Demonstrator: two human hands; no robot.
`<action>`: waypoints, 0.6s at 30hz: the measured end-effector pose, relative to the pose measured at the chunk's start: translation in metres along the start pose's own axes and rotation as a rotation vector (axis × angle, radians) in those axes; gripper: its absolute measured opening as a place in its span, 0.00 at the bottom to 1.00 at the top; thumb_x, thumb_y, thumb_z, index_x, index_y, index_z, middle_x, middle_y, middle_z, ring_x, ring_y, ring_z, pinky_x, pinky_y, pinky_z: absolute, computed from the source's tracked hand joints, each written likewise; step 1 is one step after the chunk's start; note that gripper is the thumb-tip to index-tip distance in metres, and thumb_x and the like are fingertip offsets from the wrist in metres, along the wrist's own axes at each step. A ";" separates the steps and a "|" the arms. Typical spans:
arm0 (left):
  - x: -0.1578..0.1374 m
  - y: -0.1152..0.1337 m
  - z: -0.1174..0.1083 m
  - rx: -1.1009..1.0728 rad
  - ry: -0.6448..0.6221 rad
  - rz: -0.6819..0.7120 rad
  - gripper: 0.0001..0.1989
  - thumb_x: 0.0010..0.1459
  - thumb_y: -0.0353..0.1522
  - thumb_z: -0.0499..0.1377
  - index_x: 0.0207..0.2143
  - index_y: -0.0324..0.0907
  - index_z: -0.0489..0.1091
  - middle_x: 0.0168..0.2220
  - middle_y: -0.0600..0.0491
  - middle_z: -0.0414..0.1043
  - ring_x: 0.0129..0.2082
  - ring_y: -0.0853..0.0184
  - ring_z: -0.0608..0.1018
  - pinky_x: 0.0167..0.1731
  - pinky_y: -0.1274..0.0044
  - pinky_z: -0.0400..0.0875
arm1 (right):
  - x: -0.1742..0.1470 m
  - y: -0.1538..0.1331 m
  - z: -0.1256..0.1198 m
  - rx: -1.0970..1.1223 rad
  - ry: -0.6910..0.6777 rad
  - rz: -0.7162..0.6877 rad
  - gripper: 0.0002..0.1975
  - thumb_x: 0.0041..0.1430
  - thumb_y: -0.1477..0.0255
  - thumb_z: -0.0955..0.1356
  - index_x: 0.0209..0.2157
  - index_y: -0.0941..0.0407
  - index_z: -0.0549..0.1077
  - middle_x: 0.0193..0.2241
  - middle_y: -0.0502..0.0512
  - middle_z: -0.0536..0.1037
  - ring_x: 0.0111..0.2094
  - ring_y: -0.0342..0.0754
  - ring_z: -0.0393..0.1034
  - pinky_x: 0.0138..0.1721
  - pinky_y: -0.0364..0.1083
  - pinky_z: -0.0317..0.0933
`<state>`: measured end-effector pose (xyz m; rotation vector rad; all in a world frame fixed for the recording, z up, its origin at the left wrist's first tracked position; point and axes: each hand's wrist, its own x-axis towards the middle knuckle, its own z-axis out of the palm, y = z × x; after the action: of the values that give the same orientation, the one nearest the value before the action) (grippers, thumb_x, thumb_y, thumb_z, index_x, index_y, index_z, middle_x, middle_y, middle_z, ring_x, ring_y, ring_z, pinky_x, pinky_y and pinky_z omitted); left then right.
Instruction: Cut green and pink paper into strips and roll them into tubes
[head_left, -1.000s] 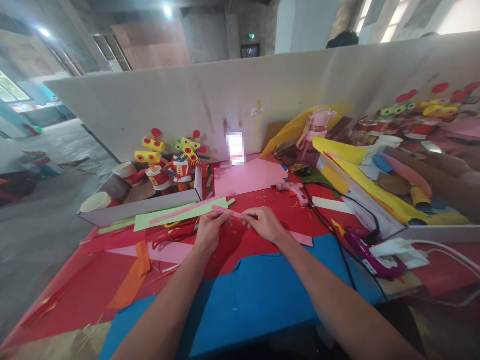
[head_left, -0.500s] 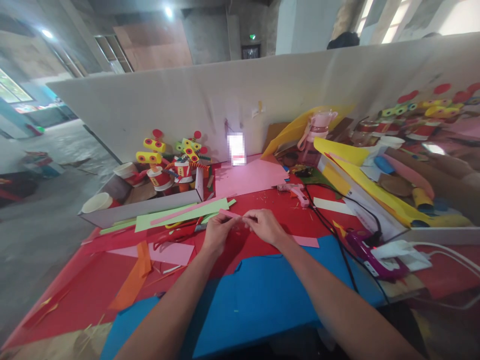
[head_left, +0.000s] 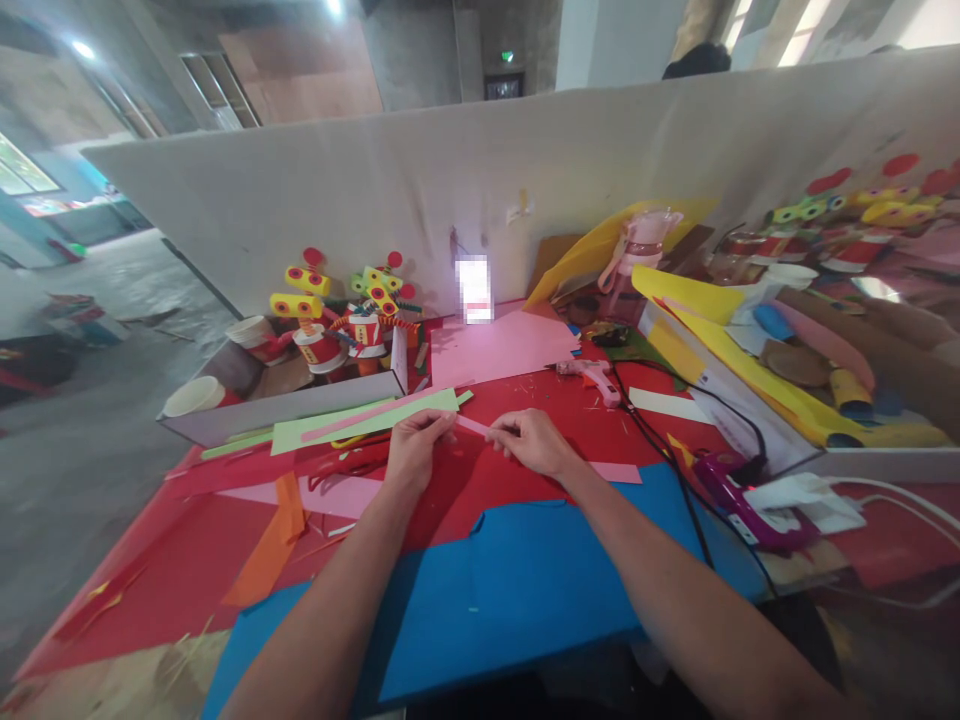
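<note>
A short pink paper strip (head_left: 473,427) is stretched between my two hands, above the red table covering. My left hand (head_left: 417,443) pinches its left end between thumb and fingertips. At the other end, my right hand (head_left: 528,440) grips the strip the same way. Beyond my left hand lie green paper strips (head_left: 360,425) with a narrow pink strip on top. Red-handled scissors (head_left: 351,462) rest just left of that hand, partly covered. A pink glue gun (head_left: 596,380) lies on the table past my right hand.
Blue sheets (head_left: 517,590) cover the near edge. A box (head_left: 300,413) of paper-cup figures stands left, a box (head_left: 750,430) of coloured scraps right. Black cords (head_left: 660,455) run to a purple power strip (head_left: 754,505). A white partition (head_left: 337,190) stands behind.
My hands have moved apart, the left one shifting leftward, so more of the pink strip shows between them. The view has tilted slightly.
</note>
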<state>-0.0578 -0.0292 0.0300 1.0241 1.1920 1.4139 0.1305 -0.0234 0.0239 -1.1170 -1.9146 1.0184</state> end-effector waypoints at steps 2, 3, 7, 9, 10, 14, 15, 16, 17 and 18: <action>0.002 0.002 -0.004 -0.018 0.013 0.010 0.12 0.39 0.36 0.69 0.18 0.38 0.72 0.16 0.56 0.68 0.18 0.74 0.68 0.21 0.80 0.62 | 0.000 0.000 -0.001 0.021 -0.005 0.008 0.10 0.58 0.75 0.65 0.28 0.59 0.78 0.20 0.51 0.76 0.19 0.40 0.68 0.23 0.38 0.58; 0.003 0.003 -0.006 -0.043 0.030 0.014 0.13 0.40 0.37 0.69 0.18 0.38 0.71 0.17 0.56 0.68 0.18 0.74 0.68 0.22 0.80 0.62 | 0.000 0.001 -0.001 0.026 0.002 0.013 0.10 0.58 0.75 0.65 0.28 0.59 0.78 0.20 0.51 0.77 0.19 0.39 0.68 0.23 0.38 0.58; 0.003 0.004 -0.006 -0.075 0.058 0.067 0.16 0.47 0.43 0.65 0.26 0.38 0.74 0.22 0.54 0.71 0.21 0.72 0.70 0.24 0.79 0.65 | 0.002 0.003 -0.002 0.028 0.102 0.030 0.10 0.59 0.72 0.66 0.27 0.58 0.78 0.19 0.51 0.77 0.19 0.40 0.68 0.23 0.38 0.58; -0.001 0.001 0.001 0.024 -0.049 0.069 0.18 0.47 0.44 0.65 0.30 0.38 0.75 0.24 0.53 0.72 0.23 0.72 0.71 0.25 0.79 0.66 | 0.003 0.002 -0.001 0.020 0.150 0.008 0.11 0.59 0.70 0.66 0.28 0.58 0.78 0.20 0.52 0.77 0.20 0.41 0.69 0.24 0.39 0.59; -0.004 -0.001 0.006 0.080 -0.106 0.062 0.17 0.46 0.44 0.66 0.31 0.38 0.76 0.25 0.53 0.73 0.23 0.72 0.70 0.26 0.79 0.65 | 0.003 0.001 0.001 0.020 0.162 -0.012 0.11 0.59 0.69 0.66 0.28 0.58 0.78 0.20 0.52 0.77 0.21 0.41 0.69 0.25 0.39 0.59; -0.009 -0.006 0.018 0.185 -0.114 0.097 0.13 0.44 0.40 0.67 0.23 0.38 0.74 0.20 0.55 0.70 0.22 0.72 0.68 0.26 0.79 0.63 | 0.001 -0.005 0.009 0.071 0.137 -0.061 0.12 0.60 0.68 0.66 0.28 0.58 0.77 0.22 0.52 0.78 0.23 0.42 0.70 0.26 0.39 0.60; -0.009 -0.007 0.017 0.182 -0.076 0.111 0.13 0.45 0.39 0.67 0.20 0.38 0.72 0.19 0.56 0.69 0.22 0.72 0.68 0.26 0.79 0.62 | 0.001 -0.006 0.010 0.077 0.117 -0.060 0.12 0.60 0.68 0.66 0.28 0.58 0.77 0.22 0.52 0.77 0.23 0.42 0.70 0.26 0.39 0.59; -0.008 -0.007 0.016 0.175 -0.044 0.120 0.14 0.46 0.39 0.66 0.18 0.39 0.71 0.18 0.56 0.68 0.21 0.73 0.67 0.25 0.79 0.61 | 0.000 -0.006 0.011 0.077 0.099 -0.058 0.12 0.60 0.67 0.66 0.28 0.58 0.78 0.21 0.51 0.77 0.23 0.42 0.70 0.26 0.38 0.59; -0.006 -0.006 0.013 0.166 -0.024 0.124 0.14 0.46 0.39 0.66 0.17 0.39 0.70 0.17 0.56 0.67 0.21 0.73 0.66 0.25 0.79 0.61 | 0.000 -0.006 0.010 0.071 0.083 -0.054 0.12 0.60 0.67 0.66 0.28 0.58 0.78 0.21 0.51 0.77 0.23 0.41 0.69 0.26 0.38 0.58; -0.004 -0.006 0.010 0.155 -0.014 0.126 0.15 0.47 0.38 0.66 0.16 0.39 0.69 0.17 0.57 0.66 0.20 0.73 0.65 0.25 0.79 0.60 | 0.000 -0.006 0.010 0.062 0.072 -0.048 0.11 0.60 0.68 0.67 0.28 0.58 0.78 0.20 0.50 0.76 0.23 0.41 0.69 0.26 0.38 0.58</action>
<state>-0.0464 -0.0316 0.0258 1.2329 1.2603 1.4254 0.1203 -0.0284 0.0247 -1.0536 -1.8314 0.9914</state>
